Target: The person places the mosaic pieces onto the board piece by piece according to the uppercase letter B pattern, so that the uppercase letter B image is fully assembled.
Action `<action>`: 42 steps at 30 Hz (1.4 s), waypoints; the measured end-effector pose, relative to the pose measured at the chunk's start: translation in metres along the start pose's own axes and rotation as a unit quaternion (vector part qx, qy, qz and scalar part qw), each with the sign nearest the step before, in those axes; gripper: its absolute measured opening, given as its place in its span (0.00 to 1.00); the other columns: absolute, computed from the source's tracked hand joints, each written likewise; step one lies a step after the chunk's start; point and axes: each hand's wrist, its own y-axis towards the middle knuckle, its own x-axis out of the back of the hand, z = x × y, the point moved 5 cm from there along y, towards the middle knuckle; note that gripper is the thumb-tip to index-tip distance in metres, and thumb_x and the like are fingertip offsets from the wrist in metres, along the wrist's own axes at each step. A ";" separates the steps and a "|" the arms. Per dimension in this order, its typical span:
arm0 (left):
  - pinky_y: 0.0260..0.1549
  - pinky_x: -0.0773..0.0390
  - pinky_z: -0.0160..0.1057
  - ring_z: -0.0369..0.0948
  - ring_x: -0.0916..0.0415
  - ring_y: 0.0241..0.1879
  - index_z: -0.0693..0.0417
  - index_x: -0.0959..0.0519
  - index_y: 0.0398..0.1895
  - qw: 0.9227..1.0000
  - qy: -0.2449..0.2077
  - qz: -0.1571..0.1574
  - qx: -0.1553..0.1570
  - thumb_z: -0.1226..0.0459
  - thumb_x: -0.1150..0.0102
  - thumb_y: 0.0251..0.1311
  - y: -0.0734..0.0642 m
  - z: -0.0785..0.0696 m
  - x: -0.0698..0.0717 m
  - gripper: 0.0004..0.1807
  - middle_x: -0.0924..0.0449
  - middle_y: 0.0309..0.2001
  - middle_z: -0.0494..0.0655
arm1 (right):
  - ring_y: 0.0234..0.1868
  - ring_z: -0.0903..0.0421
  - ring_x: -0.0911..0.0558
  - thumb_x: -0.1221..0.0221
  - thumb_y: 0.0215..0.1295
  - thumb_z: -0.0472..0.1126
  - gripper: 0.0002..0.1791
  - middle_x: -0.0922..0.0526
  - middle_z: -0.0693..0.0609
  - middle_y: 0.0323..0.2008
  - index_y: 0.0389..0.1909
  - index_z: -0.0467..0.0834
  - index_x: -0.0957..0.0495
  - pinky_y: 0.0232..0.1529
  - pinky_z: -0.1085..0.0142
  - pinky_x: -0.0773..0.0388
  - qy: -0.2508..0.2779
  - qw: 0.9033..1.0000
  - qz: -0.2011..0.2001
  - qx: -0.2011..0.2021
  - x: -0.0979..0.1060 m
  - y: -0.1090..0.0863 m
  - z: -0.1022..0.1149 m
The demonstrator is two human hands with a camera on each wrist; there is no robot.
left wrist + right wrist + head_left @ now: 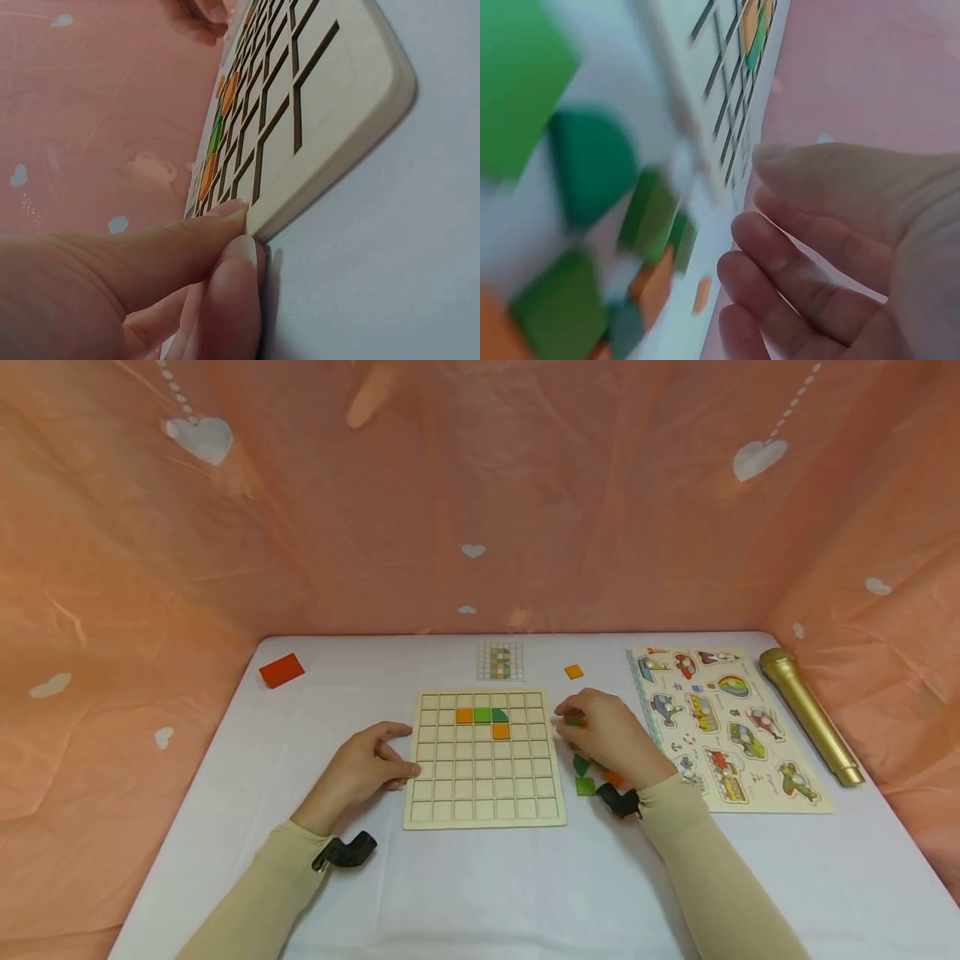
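Note:
The wooden grid board (pixel 483 768) lies flat on the table with two orange tiles, a light green tile (pixel 482 716) and a dark green rounded tile (pixel 500 715) in its cells. My left hand (pixel 363 764) is at its left side, thumb and a fingertip pinching the rim (pixel 300 195). Just past the board's right edge, my right hand (pixel 611 735) hovers by a pile of loose tiles, fingers loosely bent. Nothing shows between its fingertips in the right wrist view. Green squares (pixel 585 787), a dark green rounded piece (pixel 592 169) and orange tiles lie beneath it.
A small pattern card (pixel 500 661) lies behind the board, with a single orange tile (pixel 573 671) to its right. A red block (pixel 282 671) is at the back left. On the right are a picture puzzle board (pixel 750 735) and a gold microphone-like stick (pixel 812 718).

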 end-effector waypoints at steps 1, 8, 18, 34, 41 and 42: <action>0.35 0.17 0.36 0.41 0.17 0.29 0.53 0.26 0.74 1.000 -0.001 -0.001 0.001 0.64 0.20 0.61 0.000 0.000 0.000 0.38 0.15 0.36 0.51 | 0.50 0.50 0.14 0.32 0.74 0.43 0.14 0.12 0.47 0.51 0.56 0.42 0.12 0.56 0.50 0.16 0.001 1.000 0.001 -0.006 0.002 -0.002 -0.004; 0.35 0.17 0.36 0.41 0.18 0.29 0.53 0.26 0.74 1.000 -0.006 -0.002 0.004 0.63 0.20 0.61 -0.001 0.001 0.002 0.38 0.15 0.35 0.51 | 0.48 0.51 0.15 0.33 0.75 0.44 0.14 0.13 0.48 0.52 0.55 0.43 0.12 0.49 0.58 0.17 0.034 0.998 -0.005 -0.043 0.014 -0.013 -0.026; 0.35 0.17 0.36 0.41 0.18 0.29 0.52 0.26 0.74 1.000 -0.007 -0.002 0.006 0.64 0.20 0.61 -0.001 0.001 0.002 0.38 0.16 0.35 0.51 | 0.49 0.51 0.15 0.35 0.78 0.48 0.14 0.13 0.47 0.55 0.55 0.45 0.12 0.52 0.55 0.17 0.033 0.998 -0.009 -0.058 0.018 -0.015 -0.039; 0.34 0.17 0.35 0.40 0.18 0.29 0.53 0.26 0.74 1.000 -0.003 0.000 0.005 0.64 0.20 0.61 -0.001 0.000 0.000 0.38 0.16 0.36 0.51 | 0.51 0.50 0.16 0.35 0.78 0.46 0.13 0.12 0.47 0.54 0.55 0.46 0.12 0.56 0.52 0.18 0.016 0.998 0.003 -0.059 0.015 -0.016 -0.045; 0.35 0.17 0.36 0.41 0.18 0.29 0.54 0.26 0.74 1.000 0.001 0.004 -0.003 0.63 0.21 0.61 0.000 0.000 0.000 0.38 0.15 0.35 0.51 | 0.55 0.48 0.16 0.36 0.78 0.44 0.15 0.12 0.45 0.55 0.58 0.43 0.13 0.60 0.48 0.19 0.019 0.998 0.008 -0.060 0.016 -0.015 -0.048; 0.36 0.17 0.36 0.41 0.18 0.29 0.54 0.26 0.74 1.000 0.002 0.005 -0.003 0.63 0.21 0.62 0.000 0.000 0.000 0.38 0.14 0.35 0.51 | 0.55 0.47 0.16 0.36 0.78 0.44 0.15 0.13 0.44 0.55 0.58 0.42 0.14 0.61 0.47 0.19 0.021 0.998 0.010 -0.063 0.016 -0.015 -0.048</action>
